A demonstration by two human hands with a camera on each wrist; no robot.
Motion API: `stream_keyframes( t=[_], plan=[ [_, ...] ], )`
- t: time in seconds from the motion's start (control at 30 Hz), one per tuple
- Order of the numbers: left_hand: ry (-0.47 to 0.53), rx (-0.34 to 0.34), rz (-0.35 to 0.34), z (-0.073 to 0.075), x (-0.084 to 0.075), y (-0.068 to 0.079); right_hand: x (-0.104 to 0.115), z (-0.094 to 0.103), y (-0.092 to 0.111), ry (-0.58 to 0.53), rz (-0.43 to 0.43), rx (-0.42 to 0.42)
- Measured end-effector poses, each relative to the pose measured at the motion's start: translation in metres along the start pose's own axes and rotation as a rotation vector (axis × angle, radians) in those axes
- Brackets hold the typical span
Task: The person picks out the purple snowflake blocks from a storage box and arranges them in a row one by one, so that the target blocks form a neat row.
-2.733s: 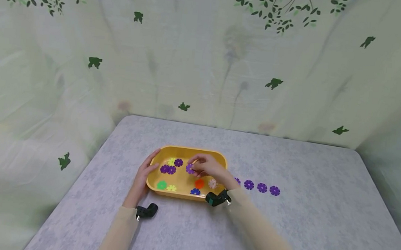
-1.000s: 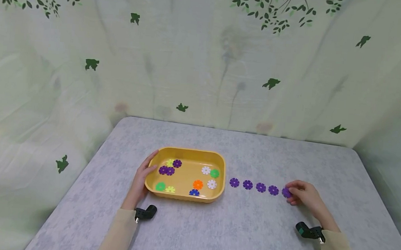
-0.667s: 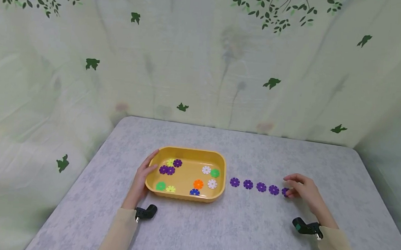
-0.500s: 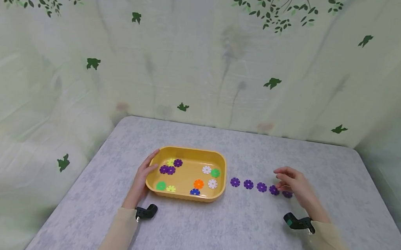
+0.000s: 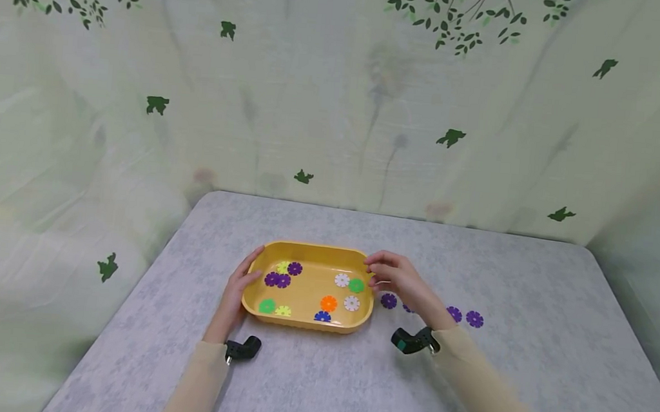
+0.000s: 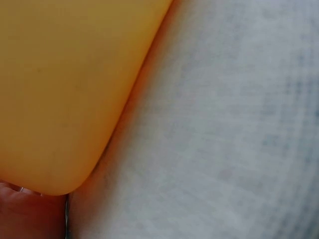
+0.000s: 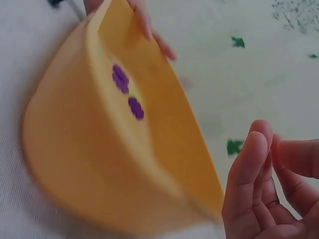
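Note:
My left hand (image 5: 234, 295) grips the left end of a yellow plastic tray (image 5: 307, 288), its thumb over the rim and its fingers along the outer wall. Over the tray's right end hovers my right hand (image 5: 402, 283), loosely curled; the right wrist view shows nothing in its fingers (image 7: 246, 164). Purple flower-shaped discs (image 5: 283, 281) lie in the left part of the tray beside yellow ones and a green disc (image 5: 266, 306). Toward its right side are white discs (image 5: 351, 303), another green one, an orange disc (image 5: 329, 303) and a blue disc (image 5: 322, 316).
To the right of the tray, a row of purple flower-shaped discs (image 5: 475, 319) lies on the grey table (image 5: 540, 339), partly hidden behind my right hand and wrist. A pale curtain (image 5: 337, 116) with leaf prints hangs behind the table.
My right hand took a purple disc from the tray, laid it at the right end of the row, let go, and moved back left to the tray. My left hand stays put.

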State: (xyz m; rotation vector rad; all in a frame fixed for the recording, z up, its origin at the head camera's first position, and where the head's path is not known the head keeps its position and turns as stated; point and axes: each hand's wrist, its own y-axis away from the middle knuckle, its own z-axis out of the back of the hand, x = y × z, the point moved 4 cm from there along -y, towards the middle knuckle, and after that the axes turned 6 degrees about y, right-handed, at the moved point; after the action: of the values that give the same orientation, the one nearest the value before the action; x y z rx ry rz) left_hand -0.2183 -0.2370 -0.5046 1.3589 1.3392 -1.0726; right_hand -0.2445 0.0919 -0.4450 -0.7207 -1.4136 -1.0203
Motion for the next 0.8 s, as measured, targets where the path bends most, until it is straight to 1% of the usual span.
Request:
stream_keyframes(
  t=[0.2, 0.3, 0.43, 0.63, 0.8],
  plan=[
    [-0.001, -0.002, 0.003, 0.0, 0.0, 0.001, 0.011, -0.044, -0.029, -0.013, -0.037, 0.079],
    [-0.005, 0.0, 0.001, 0.0, 0.0, 0.001, 0.012, -0.062, -0.042, -0.006, -0.053, 0.115],
    [-0.019, -0.003, -0.001, 0.001, 0.0, 0.002, 0.013, -0.081, -0.056, 0.011, -0.051, 0.156],
    [-0.024, -0.011, 0.004, 0.002, 0.0, 0.001, 0.012, -0.102, -0.074, 0.066, -0.068, 0.206],
    [-0.002, 0.004, -0.006, 0.002, 0.0, -0.001, 0.008, -0.109, -0.084, 0.142, -0.101, 0.224]
  ],
)
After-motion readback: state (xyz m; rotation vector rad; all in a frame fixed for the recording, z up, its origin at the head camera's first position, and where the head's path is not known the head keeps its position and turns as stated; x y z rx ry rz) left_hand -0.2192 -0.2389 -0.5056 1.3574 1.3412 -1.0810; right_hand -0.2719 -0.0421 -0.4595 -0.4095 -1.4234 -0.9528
